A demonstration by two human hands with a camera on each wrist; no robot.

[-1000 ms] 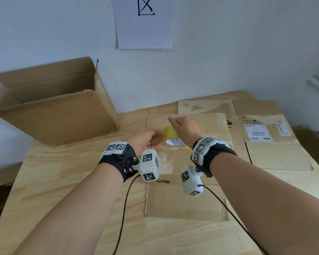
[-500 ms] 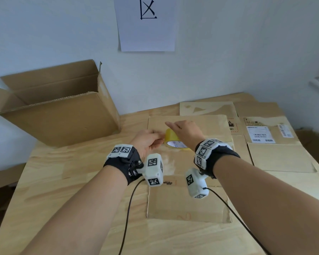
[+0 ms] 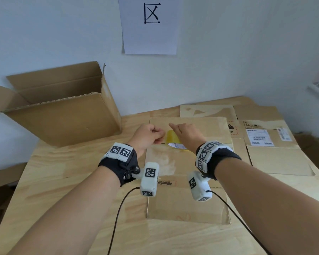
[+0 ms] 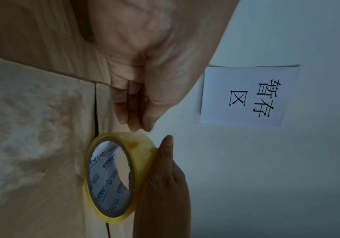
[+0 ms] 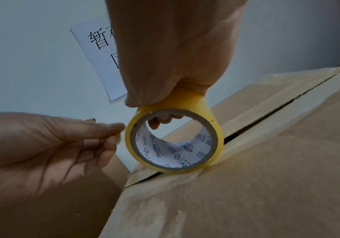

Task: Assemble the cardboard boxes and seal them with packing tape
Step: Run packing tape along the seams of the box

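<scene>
A yellow packing tape roll (image 3: 172,138) stands on edge on the taped centre seam (image 5: 266,116) of a closed cardboard box (image 3: 188,190) in the middle of the table. My right hand (image 3: 180,133) grips the roll from above, with the thumb outside and fingers (image 5: 160,120) hooked through the core. In the right wrist view the roll (image 5: 174,141) shows its printed white lining. My left hand (image 3: 159,137) sits just left of the roll, and its thumb and fingertips (image 4: 138,127) pinch together at the roll's (image 4: 112,177) outer layer, apparently on the free tape end.
A large open cardboard box (image 3: 63,115) stands at the back left against the wall. Flattened cartons with shipping labels (image 3: 265,144) cover the table's right side. Bare wooden table (image 3: 53,172) lies to the left. A paper sign (image 3: 149,24) hangs on the wall.
My left hand has gone from open beside the roll to pinching at its rim. The right hand keeps its grip on the roll, hardly moved.
</scene>
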